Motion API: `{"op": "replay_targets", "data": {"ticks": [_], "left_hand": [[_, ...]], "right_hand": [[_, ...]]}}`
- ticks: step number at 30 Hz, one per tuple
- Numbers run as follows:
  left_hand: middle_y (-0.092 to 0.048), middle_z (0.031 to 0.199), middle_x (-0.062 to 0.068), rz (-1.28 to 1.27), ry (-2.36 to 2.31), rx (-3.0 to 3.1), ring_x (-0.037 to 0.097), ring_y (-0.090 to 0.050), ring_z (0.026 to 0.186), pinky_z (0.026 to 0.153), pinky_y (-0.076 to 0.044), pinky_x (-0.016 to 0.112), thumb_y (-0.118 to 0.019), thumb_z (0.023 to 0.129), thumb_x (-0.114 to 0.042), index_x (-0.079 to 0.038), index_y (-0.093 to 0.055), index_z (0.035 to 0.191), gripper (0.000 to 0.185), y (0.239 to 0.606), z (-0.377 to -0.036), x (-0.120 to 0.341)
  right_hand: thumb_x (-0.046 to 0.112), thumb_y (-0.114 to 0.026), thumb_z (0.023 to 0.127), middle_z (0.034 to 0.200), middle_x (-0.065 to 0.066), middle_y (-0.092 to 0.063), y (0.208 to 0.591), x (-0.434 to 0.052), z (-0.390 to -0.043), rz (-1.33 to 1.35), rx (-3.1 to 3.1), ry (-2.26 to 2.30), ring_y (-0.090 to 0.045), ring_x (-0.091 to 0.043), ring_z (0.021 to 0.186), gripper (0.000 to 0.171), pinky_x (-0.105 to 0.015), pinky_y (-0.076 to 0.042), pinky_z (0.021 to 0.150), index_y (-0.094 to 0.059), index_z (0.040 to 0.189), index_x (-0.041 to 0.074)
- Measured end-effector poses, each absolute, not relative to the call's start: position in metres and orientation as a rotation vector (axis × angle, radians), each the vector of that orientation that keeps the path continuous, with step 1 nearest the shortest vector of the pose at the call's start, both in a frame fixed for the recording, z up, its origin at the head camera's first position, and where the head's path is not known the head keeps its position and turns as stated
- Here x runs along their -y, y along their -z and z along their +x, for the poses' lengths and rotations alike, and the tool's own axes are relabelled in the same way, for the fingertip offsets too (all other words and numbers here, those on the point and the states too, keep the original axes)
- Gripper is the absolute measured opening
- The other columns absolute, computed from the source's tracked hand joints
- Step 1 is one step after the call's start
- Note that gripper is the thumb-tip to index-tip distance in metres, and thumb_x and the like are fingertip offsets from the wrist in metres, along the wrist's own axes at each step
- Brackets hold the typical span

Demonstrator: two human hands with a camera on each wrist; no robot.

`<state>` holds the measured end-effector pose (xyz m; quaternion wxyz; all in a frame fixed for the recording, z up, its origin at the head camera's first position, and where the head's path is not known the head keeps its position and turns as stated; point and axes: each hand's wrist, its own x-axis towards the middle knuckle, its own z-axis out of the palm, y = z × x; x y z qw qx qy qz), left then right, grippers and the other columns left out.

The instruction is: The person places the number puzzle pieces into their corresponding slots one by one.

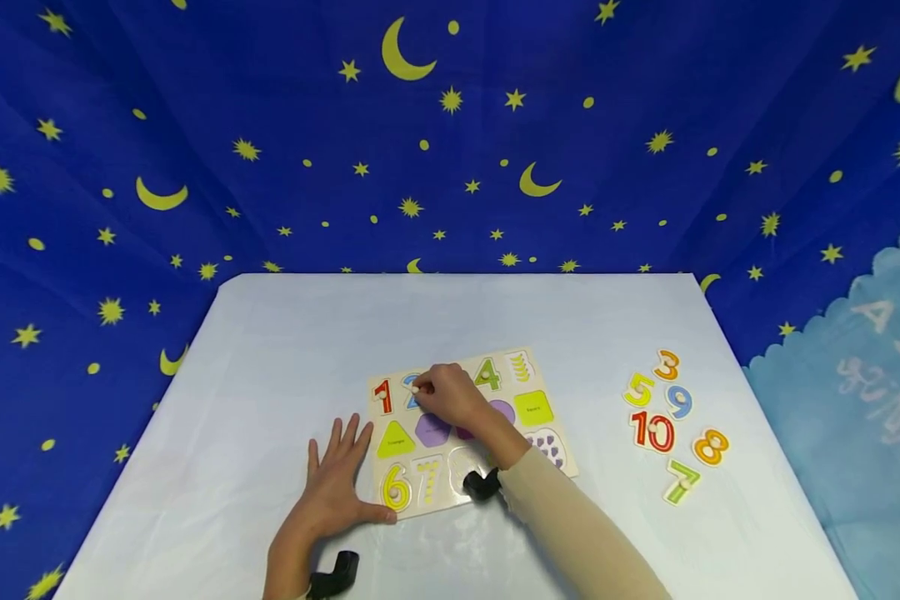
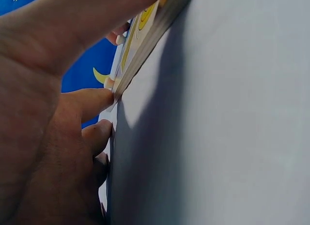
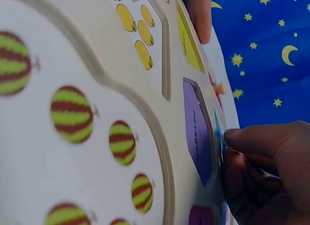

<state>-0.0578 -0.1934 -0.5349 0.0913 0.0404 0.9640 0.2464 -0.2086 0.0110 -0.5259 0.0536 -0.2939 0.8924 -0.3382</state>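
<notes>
Two hands at board edge

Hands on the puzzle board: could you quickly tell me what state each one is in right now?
Left hand: open, fingers spread flat on the table, thumb against the puzzle board edge.
Right hand: pinching the peg of the blue 2 piece.
</notes>
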Motion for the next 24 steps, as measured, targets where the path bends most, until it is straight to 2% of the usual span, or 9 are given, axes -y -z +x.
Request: {"op": "replay_targets", "data": {"ticks": [10,19,24], "left_hand": [[-0.009,0.16,0.012,0.123,-0.73,-2.875,0.035,0.005,0.144,0.106,0.011,0.064,-0.082,0.043,-0.072,-0.011,-0.023,0.153,0.139,0.534,-0.061,0.194],[-0.009,0.16,0.012,0.101,-0.731,-2.848,0.035,0.007,0.144,0.106,0.012,0.063,-0.083,0.041,-0.071,-0.012,-0.024,0.153,0.14,0.535,-0.059,0.194],[-0.009,0.16,0.012,0.097,-0.732,-2.839,0.036,0.007,0.144,0.106,0.013,0.063,-0.081,0.04,-0.073,-0.012,-0.023,0.154,0.141,0.536,-0.058,0.193]], "right_hand": [[0.018,-0.072,0.084,0.082,0.006,-0.06,0.511,-0.031,-0.205,-0.886,-2.66,1.123,-0.056,-0.005,0.072,0.027,-0.021,-0.048,0.066,-0.072,0.108,0.006],[0.02,-0.073,0.084,0.081,0.01,-0.06,0.516,-0.056,-0.201,-0.774,-2.663,1.184,-0.056,-0.005,0.072,0.016,-0.022,-0.049,0.068,-0.073,0.097,0.011],[0.024,-0.072,0.086,0.08,0.011,-0.059,0.518,-0.071,-0.194,-0.755,-2.667,1.231,-0.055,-0.007,0.071,0.017,-0.024,-0.049,0.066,-0.073,0.098,0.012]]}}
